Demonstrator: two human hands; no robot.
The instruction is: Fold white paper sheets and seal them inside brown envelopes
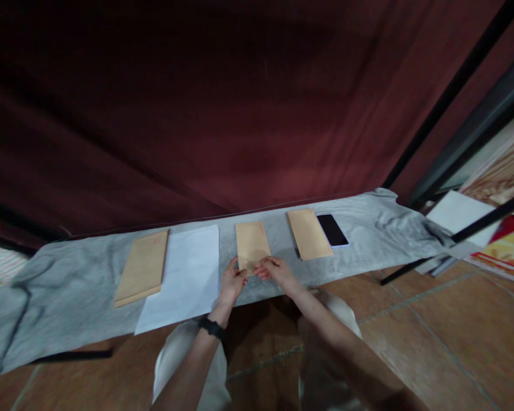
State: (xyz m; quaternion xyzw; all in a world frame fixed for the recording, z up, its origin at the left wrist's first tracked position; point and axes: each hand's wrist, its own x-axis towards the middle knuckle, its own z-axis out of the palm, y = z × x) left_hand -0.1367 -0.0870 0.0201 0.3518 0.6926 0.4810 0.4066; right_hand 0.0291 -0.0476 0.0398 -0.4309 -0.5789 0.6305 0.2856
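A small brown paper envelope [252, 242] lies on the grey cloth in front of me. My left hand [232, 281] has its thumb and fingers closed on the near left corner. At the near right corner, the fingers of my right hand [274, 269] are bent together on the paper's edge; the fingertips are partly hidden. To the right lies a pile of similar brown envelopes [309, 234]. Large sheets of white paper [188, 268] are on the left, partly under a stack of brown envelopes [141, 265].
A smartphone [333, 230] with a dark screen lies beside the right-hand envelopes. The grey cloth [68, 291] covers a narrow bench. Behind it hangs a dark red curtain [248, 142]. Black metal poles [449, 103] and white boxes or papers [462, 217] stand at the right.
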